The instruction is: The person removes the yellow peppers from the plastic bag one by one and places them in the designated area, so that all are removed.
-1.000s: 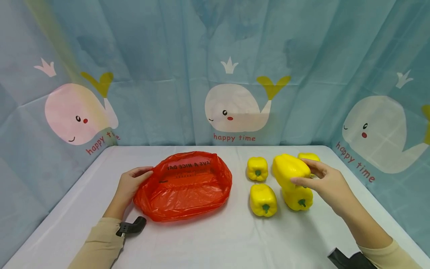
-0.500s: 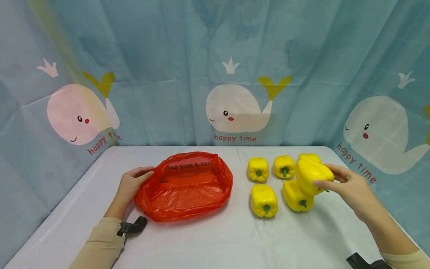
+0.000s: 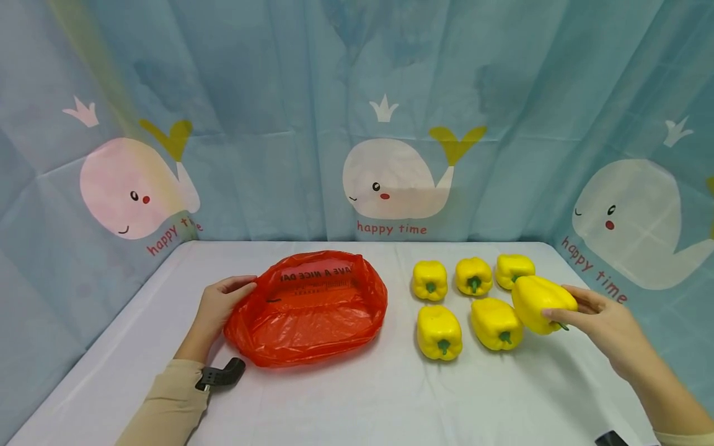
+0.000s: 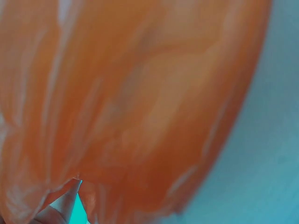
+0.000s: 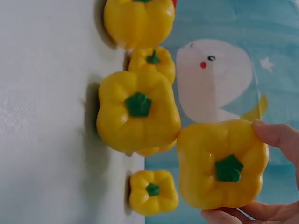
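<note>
My right hand [image 3: 608, 325] grips a yellow bell pepper [image 3: 542, 305] between thumb and fingers, raised off the table at the right end of the front row. In the right wrist view this bell pepper [image 5: 224, 165] shows its green stem, with fingertips on two sides of it. Beside it, one more yellow pepper [image 3: 496, 324] rests on the cloth. A red plastic bag [image 3: 312, 334] lies with its mouth spread wide at left of centre. My left hand [image 3: 220, 303] pinches the bag's left rim. Orange-red plastic [image 4: 140, 116] fills most of the left wrist view, blurred.
Three yellow peppers stand in a back row: left [image 3: 429, 280], middle [image 3: 473, 277] and right [image 3: 514, 270]. Another pepper [image 3: 439, 333] sits at the front left of the group. White cloth [image 3: 357, 402] covers the table; a blue whale-print curtain [image 3: 290, 179] hangs behind it.
My right hand has carried its pepper rightward and lower, from over the other peppers to the right end of the front row. The left hand and the bag stay nearly still.
</note>
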`<state>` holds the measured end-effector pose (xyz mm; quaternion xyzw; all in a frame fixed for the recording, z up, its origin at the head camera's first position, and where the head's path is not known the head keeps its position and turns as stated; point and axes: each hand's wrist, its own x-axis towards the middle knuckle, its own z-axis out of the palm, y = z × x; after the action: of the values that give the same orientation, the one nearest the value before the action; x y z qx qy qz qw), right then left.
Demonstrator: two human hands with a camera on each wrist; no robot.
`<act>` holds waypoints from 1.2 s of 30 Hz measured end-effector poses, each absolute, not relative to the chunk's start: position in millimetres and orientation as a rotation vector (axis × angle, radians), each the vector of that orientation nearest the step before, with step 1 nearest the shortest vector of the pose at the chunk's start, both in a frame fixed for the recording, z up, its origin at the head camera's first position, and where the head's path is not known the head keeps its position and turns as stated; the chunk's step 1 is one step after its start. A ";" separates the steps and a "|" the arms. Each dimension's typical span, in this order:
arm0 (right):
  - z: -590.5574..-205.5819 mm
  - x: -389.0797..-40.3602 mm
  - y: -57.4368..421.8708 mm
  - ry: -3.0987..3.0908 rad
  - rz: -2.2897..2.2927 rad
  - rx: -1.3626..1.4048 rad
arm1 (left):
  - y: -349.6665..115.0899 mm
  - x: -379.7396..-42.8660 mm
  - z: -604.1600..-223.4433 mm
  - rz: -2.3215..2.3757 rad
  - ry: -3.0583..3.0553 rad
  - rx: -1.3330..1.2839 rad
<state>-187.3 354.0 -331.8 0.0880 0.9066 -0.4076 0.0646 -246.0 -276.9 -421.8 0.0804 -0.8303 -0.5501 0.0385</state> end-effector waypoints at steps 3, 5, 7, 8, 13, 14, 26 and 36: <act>-336.0 -187.4 361.7 2.736 -1.227 0.285 | -277.1 -245.2 -421.6 -1.691 -2.549 0.247; -338.5 -187.7 366.0 2.732 -1.224 0.299 | -277.7 -244.5 -421.5 -1.690 -2.548 0.254; -340.8 -188.3 369.1 2.724 -1.223 0.311 | -278.3 -244.1 -421.4 -1.690 -2.545 0.257; -341.7 -188.6 370.3 2.721 -1.222 0.316 | -278.6 -244.1 -421.4 -1.691 -2.543 0.258; -346.9 -191.8 374.9 2.701 -1.215 0.372 | -279.8 -243.9 -422.0 -1.693 -2.540 0.247; -347.9 -192.8 375.9 2.693 -1.212 0.393 | -280.1 -243.8 -422.2 -1.691 -2.542 0.246; -363.1 -202.3 381.3 2.641 -1.178 0.504 | -282.0 -242.0 -422.1 -1.698 -2.535 0.261; -370.9 -207.7 386.7 2.611 -1.160 0.503 | -281.9 -242.3 -422.9 -1.730 -2.522 0.262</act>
<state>-207.7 386.7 -370.9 0.1722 0.8935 -0.3970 0.1202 -242.3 -281.9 -422.9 0.0853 -0.8210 -0.5634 0.0361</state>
